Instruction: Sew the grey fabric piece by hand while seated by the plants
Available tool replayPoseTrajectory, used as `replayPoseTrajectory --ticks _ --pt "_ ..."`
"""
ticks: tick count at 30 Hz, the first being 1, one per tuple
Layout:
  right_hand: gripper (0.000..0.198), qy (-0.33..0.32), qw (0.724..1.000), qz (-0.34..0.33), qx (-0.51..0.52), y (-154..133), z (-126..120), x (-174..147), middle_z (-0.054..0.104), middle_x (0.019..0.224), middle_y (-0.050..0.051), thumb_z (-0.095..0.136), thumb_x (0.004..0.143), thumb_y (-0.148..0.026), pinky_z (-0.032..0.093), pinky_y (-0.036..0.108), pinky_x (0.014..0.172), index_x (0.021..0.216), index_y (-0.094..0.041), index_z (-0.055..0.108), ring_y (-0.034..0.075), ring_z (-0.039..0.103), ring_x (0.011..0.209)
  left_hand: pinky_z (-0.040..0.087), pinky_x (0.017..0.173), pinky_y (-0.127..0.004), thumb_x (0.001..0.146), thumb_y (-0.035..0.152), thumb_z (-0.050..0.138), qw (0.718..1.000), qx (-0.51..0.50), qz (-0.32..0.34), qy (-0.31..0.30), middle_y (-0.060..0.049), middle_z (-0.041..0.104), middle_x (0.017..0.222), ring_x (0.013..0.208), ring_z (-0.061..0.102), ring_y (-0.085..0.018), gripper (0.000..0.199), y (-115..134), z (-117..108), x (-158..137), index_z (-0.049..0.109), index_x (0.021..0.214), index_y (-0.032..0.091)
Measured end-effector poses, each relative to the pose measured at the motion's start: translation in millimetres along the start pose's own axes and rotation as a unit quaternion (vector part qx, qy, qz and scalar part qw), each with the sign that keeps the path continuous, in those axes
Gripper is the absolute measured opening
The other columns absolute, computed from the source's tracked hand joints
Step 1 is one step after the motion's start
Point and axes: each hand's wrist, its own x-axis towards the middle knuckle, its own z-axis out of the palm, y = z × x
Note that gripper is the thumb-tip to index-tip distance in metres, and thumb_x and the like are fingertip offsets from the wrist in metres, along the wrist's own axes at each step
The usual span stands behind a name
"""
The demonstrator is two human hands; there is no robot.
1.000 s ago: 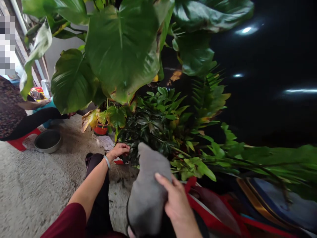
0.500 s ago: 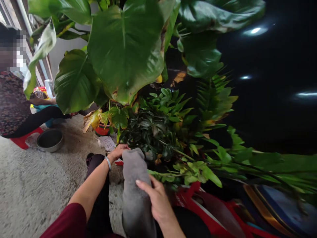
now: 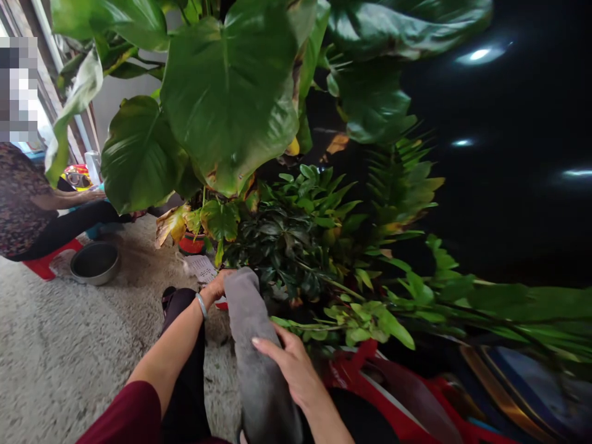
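A long, soft grey cloth (image 3: 254,345) stretches away from my lap, folded or rolled lengthwise. At its far end, my left hand (image 3: 219,287) is closed on the left edge, with most of the fingers hidden behind the fabric. A pale bracelet (image 3: 202,306) circles that wrist. My right hand (image 3: 291,364) grips the cloth along its right side, thumb lying on top and the fingers partly underneath. The near end of the cloth drops towards my legs.
Large-leaved plants (image 3: 226,98) overhang the front, with lower leafy plants (image 3: 287,240) beyond my hands. A round basin (image 3: 95,263) stands on the rough floor (image 3: 60,351). At left, a person (image 3: 28,203) sits on a red stool (image 3: 50,262). Red bags (image 3: 398,394) lie at right.
The cloth's far end has shifted slightly left, and the cloth now slants more. My left hand has slipped further behind it. The seated person's arm has moved a little.
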Motion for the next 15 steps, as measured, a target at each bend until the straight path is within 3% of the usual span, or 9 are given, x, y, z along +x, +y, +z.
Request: replayPoseTrajectory --ticks 2,4,6,8,12,15 --pt "0.038 0.021 1.0 -0.012 0.015 -16 -19 -10 0.076 0.077 0.005 0.084 0.055 -0.035 0.052 0.034 0.066 0.087 -0.017 0.077 0.025 0.067 0.07 0.04 0.053 -0.021 0.06 0.025 0.078 0.999 0.0 -0.026 -0.024 0.001 0.06 0.06 0.055 0.051 -0.01 0.024 -2 2 1 0.066 0.076 0.011" --pt "0.039 0.082 0.994 -0.05 0.056 -39 -28 -4 0.076 0.076 0.005 0.085 0.054 -0.034 0.052 0.033 0.064 0.088 -0.018 0.076 0.024 0.067 0.068 0.039 0.051 -0.02 0.06 0.026 0.077 0.998 0.0 -0.05 -0.045 0.001 0.06 0.062 0.05 0.051 -0.008 0.028 -4 4 1 0.065 0.08 0.011" --pt "0.039 0.15 0.978 -0.098 0.109 -55 -24 13 0.076 0.076 0.004 0.086 0.051 -0.033 0.053 0.033 0.065 0.086 -0.019 0.076 0.023 0.067 0.067 0.039 0.05 -0.019 0.06 0.027 0.077 0.997 -0.003 -0.058 -0.048 0.002 0.059 0.06 0.047 0.051 -0.008 0.029 -5 4 0 0.064 0.082 0.012" --pt "0.036 0.174 0.969 -0.114 0.133 -54 -9 30 0.075 0.074 0.003 0.085 0.049 -0.034 0.053 0.032 0.065 0.081 -0.019 0.074 0.022 0.066 0.066 0.038 0.049 -0.019 0.062 0.027 0.076 0.998 -0.009 -0.047 -0.036 0.004 0.057 0.057 0.046 0.05 -0.007 0.028 -6 4 -1 0.064 0.082 0.012" --pt "0.036 0.087 0.994 -0.042 0.048 -10 13 27 0.076 0.074 0.004 0.084 0.05 -0.037 0.052 0.033 0.063 0.079 -0.018 0.075 0.025 0.067 0.067 0.038 0.05 -0.019 0.065 0.022 0.073 1.0 -0.003 -0.017 -0.011 0.003 0.058 0.057 0.048 0.047 -0.007 0.017 -7 3 -3 0.067 0.076 0.011" --pt "0.041 0.036 0.999 0.005 0.016 13 -3 -3 0.077 0.079 0.007 0.085 0.051 -0.038 0.054 0.036 0.067 0.085 -0.017 0.077 0.028 0.069 0.072 0.04 0.053 -0.019 0.064 0.022 0.073 1.0 0.0 -0.016 -0.001 0.003 0.06 0.059 0.051 0.048 -0.007 0.016 -7 1 -2 0.068 0.075 0.011"
